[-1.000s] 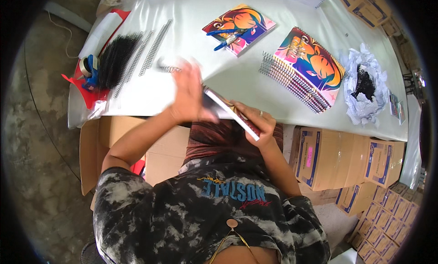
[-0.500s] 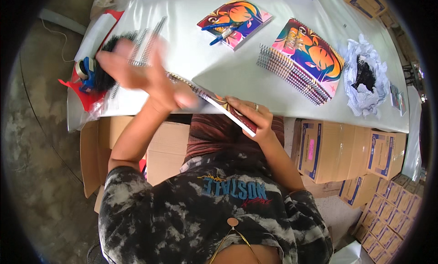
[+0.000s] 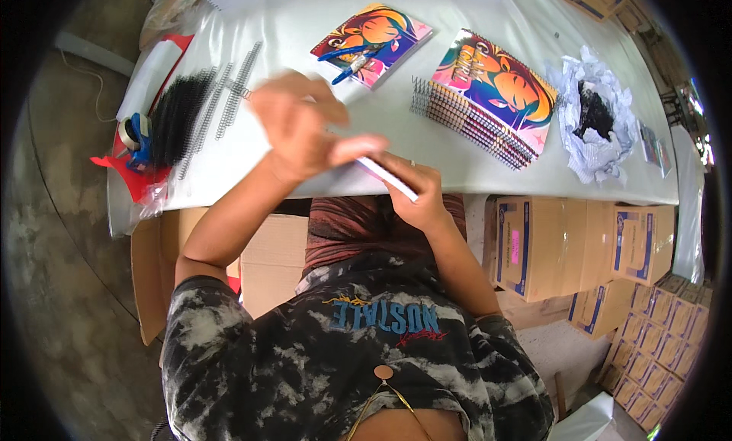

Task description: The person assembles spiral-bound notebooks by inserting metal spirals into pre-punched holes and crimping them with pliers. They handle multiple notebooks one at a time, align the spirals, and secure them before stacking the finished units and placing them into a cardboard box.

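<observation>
My right hand [image 3: 418,188] holds a notebook [image 3: 398,186] by its near right end, fingers across the dark cover. The notebook is tilted nearly edge-on, so its white page edge shows. My left hand [image 3: 301,125] is over the notebook's other end, smeared by motion; whether its fingers grip anything is unclear. Loose black spiral coils [image 3: 238,90] lie on the table to its left, beside a dense bundle of black coils [image 3: 181,113]. Further off, blue pens [image 3: 352,63] rest on a notebook with a colourful illustrated cover [image 3: 393,41].
A fanned stack of spiral-bound notebooks [image 3: 499,86] is at the right. Beyond it sits crumpled white paper [image 3: 568,128] with black material [image 3: 596,109] inside. A blue tape dispenser [image 3: 137,147] is at the table's left edge. Cardboard boxes [image 3: 545,239] stand below the table [image 3: 305,25].
My left hand has swung right, from near the coils to over the held notebook. My right hand and the notebook have moved slightly left and away from me. The view has shifted a little.
</observation>
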Motion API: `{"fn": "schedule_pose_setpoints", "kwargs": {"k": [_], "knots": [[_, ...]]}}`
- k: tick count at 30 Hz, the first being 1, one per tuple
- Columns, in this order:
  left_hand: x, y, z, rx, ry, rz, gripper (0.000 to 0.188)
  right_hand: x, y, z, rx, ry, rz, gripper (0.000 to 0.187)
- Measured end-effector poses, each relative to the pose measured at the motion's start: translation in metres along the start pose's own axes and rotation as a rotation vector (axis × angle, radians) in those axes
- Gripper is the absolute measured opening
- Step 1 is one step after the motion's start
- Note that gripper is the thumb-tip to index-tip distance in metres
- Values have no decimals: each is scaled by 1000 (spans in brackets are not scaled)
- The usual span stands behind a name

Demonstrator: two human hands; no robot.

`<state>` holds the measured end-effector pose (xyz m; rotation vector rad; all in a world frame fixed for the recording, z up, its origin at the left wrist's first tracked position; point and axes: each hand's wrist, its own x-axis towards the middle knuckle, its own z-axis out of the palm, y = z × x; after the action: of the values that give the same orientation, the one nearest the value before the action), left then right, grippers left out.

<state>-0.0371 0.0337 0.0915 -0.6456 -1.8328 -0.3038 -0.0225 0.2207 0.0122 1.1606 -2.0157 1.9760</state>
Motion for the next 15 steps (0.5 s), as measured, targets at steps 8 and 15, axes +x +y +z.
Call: {"fn": "schedule_pose_setpoints", "kwargs": {"k": [8,15], "knots": [[-96,34,-7,-242,-332,59,108,-2,0,-1,-193,-112,-211,36],[10,-9,3,136,-23,-50,97,-2,4,3,-90,121,-75,46]]}}
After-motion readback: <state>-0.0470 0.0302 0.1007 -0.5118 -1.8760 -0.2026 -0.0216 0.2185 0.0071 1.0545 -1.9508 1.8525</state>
